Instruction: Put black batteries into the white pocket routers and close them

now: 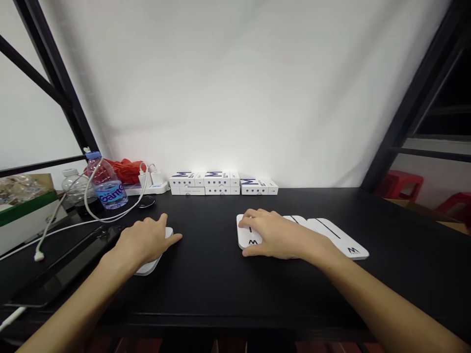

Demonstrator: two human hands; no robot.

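Fingers (156,224) of the left hand (142,240) lie close together and slightly curled over a white rounded plastic slab (149,267), with the thumb stretched out past its right edge and the palm hiding most of it. The right hand (275,235) has its fingers bunched over the end of a white rounded plastic slab with a black M (250,236), its thumb along the near edge. Just beyond, overlapping it, lies a long white slab with a black stripe and black M (340,238). All three rest on a matte black desk (206,299). Toward the back left stands a transparent plastic water bottle with a blue cap (108,189), holding water, beside a transparent bottle with a white cap (75,186), its contents too dark to tell. Further left, a white box with a green band (25,211) holds crinkled clear plastic. White cardboard boxes with purple M logos (217,183) stand in stacks along the wall, near a white power strip (154,188) and a red plastic bag (127,171).
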